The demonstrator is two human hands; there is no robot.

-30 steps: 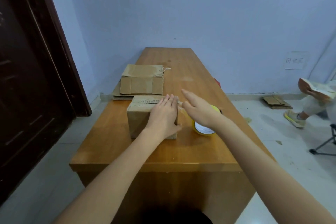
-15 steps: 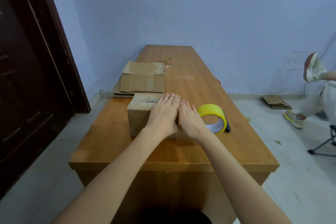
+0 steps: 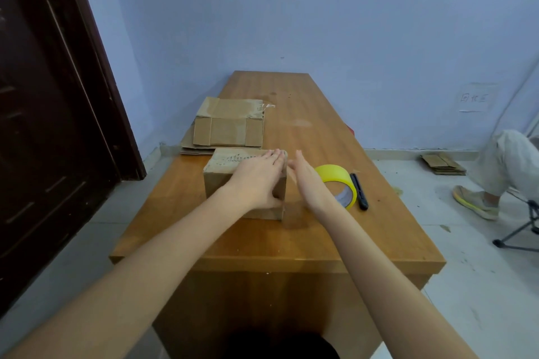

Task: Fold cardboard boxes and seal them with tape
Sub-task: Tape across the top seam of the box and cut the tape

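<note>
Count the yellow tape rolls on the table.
1. The yellow tape roll stands on the table, right of the right hand and beside a black pen.

The left hand (image 3: 259, 176) lies flat on the folded box (image 3: 221, 181) on the table (image 3: 306, 236), the right hand (image 3: 306, 178) straight-fingered beside the box's right face, near the yellow tape roll (image 3: 339, 183).

Both forearms bare; no sleeves or jewellery visible.

Single head-worn view, looking forward and down, close over a wooden table (image 3: 306, 131)
</note>
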